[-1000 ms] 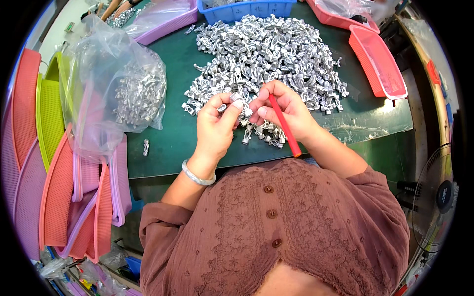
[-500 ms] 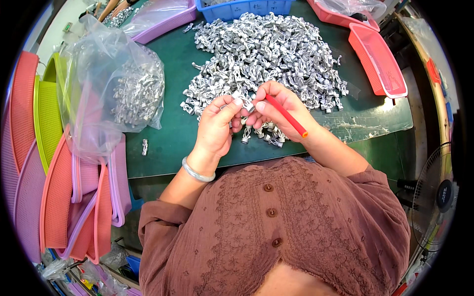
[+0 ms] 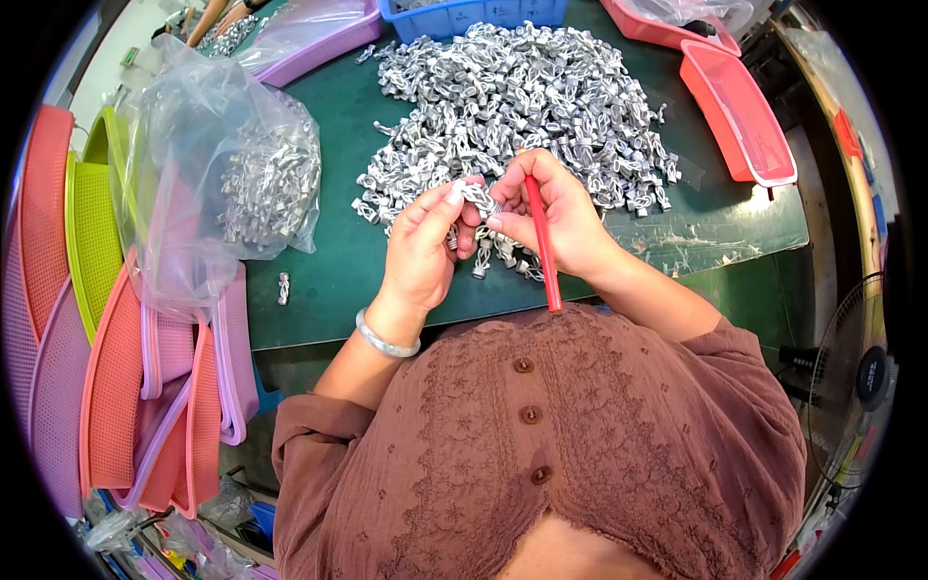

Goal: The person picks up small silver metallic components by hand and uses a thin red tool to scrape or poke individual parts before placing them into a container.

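Observation:
My left hand point(image 3: 422, 232) is closed, pinching a small silvery metal fitting point(image 3: 478, 199) with a twisted, looped body and a round cap end. My right hand point(image 3: 568, 222) is closed around a red pencil point(image 3: 544, 246), which slants down toward my shirt. Right thumb and fingertips also touch the cap end of the fitting. Just beyond both hands lies a large heap of the same fittings point(image 3: 522, 97). A few more lie under my fingers, partly hidden by them. One single fitting point(image 3: 283, 288) rests apart on the green table, left of my wrist.
A clear plastic bag point(image 3: 271, 174) of fittings sits on the left of the green table point(image 3: 338, 300). Stacked plastic baskets point(image 3: 106, 387) crowd the left side. A blue crate point(image 3: 474, 19) and pink baskets point(image 3: 739, 116) stand along the back and right. A fan point(image 3: 870, 377) is at right.
The red pencil has swung from slanting down to the right to nearly upright in view. My right fingers have shifted on it. The fitting between my hands now shows more of its looped body.

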The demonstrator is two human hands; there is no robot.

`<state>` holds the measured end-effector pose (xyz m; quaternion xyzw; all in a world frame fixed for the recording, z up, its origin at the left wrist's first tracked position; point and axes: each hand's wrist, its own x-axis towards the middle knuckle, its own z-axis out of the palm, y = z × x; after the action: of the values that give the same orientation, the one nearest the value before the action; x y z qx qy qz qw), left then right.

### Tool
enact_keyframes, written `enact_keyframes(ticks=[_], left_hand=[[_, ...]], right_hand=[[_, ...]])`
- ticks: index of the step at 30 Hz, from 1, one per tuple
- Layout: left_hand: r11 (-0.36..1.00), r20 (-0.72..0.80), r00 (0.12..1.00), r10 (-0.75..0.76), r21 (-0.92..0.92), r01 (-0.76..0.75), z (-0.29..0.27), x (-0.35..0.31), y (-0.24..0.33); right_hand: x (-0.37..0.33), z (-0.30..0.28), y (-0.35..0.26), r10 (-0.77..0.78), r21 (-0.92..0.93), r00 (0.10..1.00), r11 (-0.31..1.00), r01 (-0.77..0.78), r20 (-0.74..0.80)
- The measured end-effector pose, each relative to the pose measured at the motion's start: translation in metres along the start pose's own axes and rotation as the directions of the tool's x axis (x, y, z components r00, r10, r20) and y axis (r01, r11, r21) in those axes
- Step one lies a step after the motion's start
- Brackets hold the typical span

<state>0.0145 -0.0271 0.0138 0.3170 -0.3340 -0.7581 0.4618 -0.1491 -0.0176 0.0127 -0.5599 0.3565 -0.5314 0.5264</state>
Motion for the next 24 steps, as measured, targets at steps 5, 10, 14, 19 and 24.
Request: enact_keyframes(ticks=[5,10,14,19,24], left_hand=[[0.995,0.022,0.999,-0.050,-0.081,0.051,-0.002,0.001,0.000],[0.977,0.060,0.992,-0.113,-0.176,0.122,-0.006,0.003,-0.001],[0.963,0.051,0.989,-0.139,-0.228,0.147,-0.012,0.005,-0.003],[0.936,0.010,0.993,-0.117,-0.332,0.113,-0.032,0.005,-0.004],[0.942,-0.027,0.992,-0.120,-0.319,0.105,-0.033,-0.001,0.001]], right_hand=[[-0.002,0.000,-0.003,-0.033,-0.065,0.999,0.997,0.033,-0.007],[-0.002,0.001,-0.004,-0.029,-0.079,1.000,0.996,0.028,-0.001],[-0.003,0.001,-0.004,-0.033,-0.079,0.999,0.996,0.032,-0.002],[0.002,-0.014,-0.002,0.018,-0.386,1.000,0.923,-0.007,0.025],[0.003,-0.025,-0.002,-0.060,-0.731,0.942,0.615,0.296,0.330]])
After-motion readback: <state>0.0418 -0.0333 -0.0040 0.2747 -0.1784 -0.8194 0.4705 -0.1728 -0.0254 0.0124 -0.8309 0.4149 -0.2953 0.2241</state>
